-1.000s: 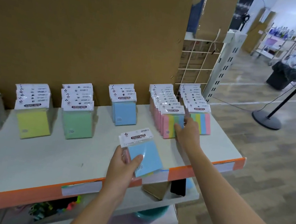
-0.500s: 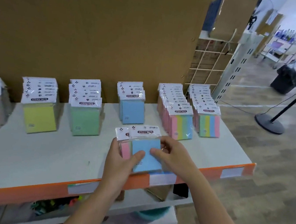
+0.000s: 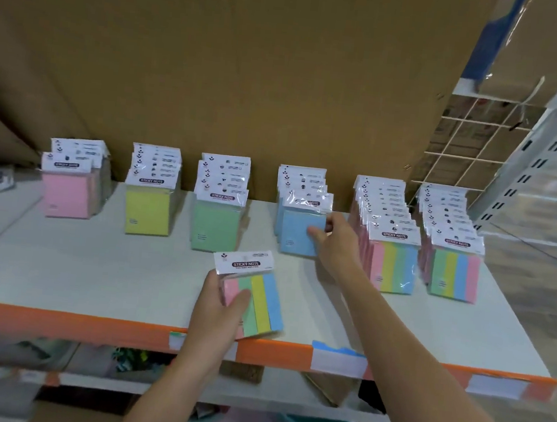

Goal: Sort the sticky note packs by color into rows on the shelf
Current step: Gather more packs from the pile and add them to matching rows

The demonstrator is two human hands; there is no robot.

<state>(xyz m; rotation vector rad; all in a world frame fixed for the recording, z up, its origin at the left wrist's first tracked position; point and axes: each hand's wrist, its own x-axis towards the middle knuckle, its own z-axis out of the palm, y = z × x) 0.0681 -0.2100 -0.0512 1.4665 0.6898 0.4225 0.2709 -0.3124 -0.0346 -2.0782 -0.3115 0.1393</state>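
The left hand (image 3: 218,311) grasped a 4-colour striped pack (image 3: 262,300) above the front edge of the shelf (image 3: 91,277). The right hand (image 3: 335,241) pinched a blue pack (image 3: 297,235) standing at the front of the blue row (image 3: 302,179).

Shelf (image 3: 91,277): bare front strip, widest left of the left hand (image 3: 218,311) and its striped pack (image 3: 264,302); narrow lanes between the six rows of packs (image 3: 215,225) at the back. Obstacles: cardboard wall (image 3: 250,70) tight behind the rows; right hand (image 3: 335,241), gripping the front blue pack (image 3: 295,236), its forearm slanting across the front strip.
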